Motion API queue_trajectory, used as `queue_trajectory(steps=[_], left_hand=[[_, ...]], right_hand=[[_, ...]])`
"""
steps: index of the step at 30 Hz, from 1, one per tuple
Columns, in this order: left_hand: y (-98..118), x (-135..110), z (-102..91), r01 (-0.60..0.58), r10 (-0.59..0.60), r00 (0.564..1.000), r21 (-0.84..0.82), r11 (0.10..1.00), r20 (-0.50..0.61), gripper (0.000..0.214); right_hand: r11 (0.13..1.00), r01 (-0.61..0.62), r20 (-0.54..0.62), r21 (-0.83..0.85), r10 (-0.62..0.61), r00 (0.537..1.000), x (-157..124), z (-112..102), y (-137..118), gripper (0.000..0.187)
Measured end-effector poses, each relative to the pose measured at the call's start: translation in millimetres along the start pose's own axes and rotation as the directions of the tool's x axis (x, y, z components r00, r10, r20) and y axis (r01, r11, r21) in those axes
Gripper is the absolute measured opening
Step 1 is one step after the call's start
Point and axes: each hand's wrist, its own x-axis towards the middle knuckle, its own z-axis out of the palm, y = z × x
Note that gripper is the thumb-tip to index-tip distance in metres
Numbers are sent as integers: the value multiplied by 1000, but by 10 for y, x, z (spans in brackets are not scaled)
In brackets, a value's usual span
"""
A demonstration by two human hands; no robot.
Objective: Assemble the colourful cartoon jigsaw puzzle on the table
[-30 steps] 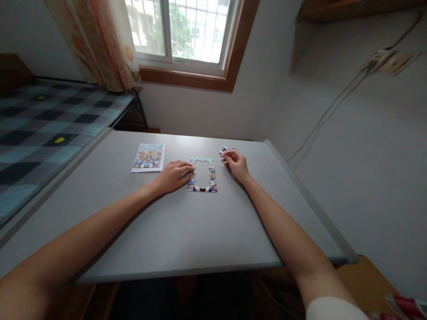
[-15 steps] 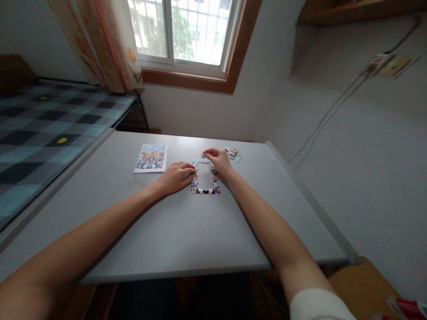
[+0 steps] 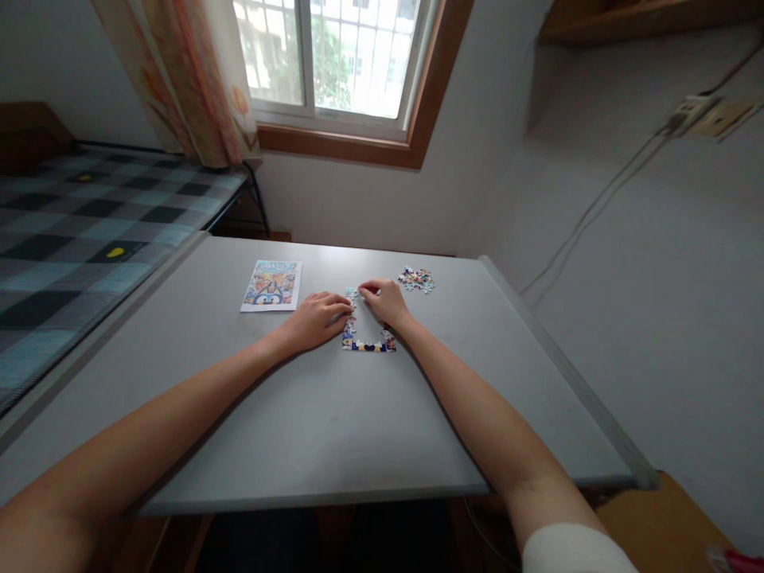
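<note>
A rectangular border of joined jigsaw puzzle pieces lies on the table, with the bare tabletop showing inside it. My left hand rests flat against its left side, fingers stretched out and holding nothing. Over the top edge is my right hand, thumb and fingertips pinched on a small puzzle piece close to the upper left corner. That hand hides much of the border's top and right sides. Beyond it sits a loose pile of puzzle pieces.
A printed picture sheet with a penguin design lies left of my left hand. The grey-white table stands below a window. To the left is a bed with a checked cover; cables hang along the right wall.
My right hand has come slightly nearer and lower, bringing the pinched puzzle piece from beyond the top edge down onto it. My left hand stays in place. The view has shifted slightly.
</note>
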Motion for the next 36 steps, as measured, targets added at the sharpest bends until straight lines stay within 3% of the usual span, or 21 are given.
queue_trajectory(steps=[19, 36], left_hand=[[-2, 0, 2, 12, -12, 1000, 16, 1000, 12, 25], [-6, -11, -2, 8, -8, 1000, -7, 1000, 20, 25]], right_hand=[[993, -22, -36, -115, 18, 999, -41, 19, -44, 20], [981, 31, -95, -189, -49, 994, -155, 11, 23, 26]])
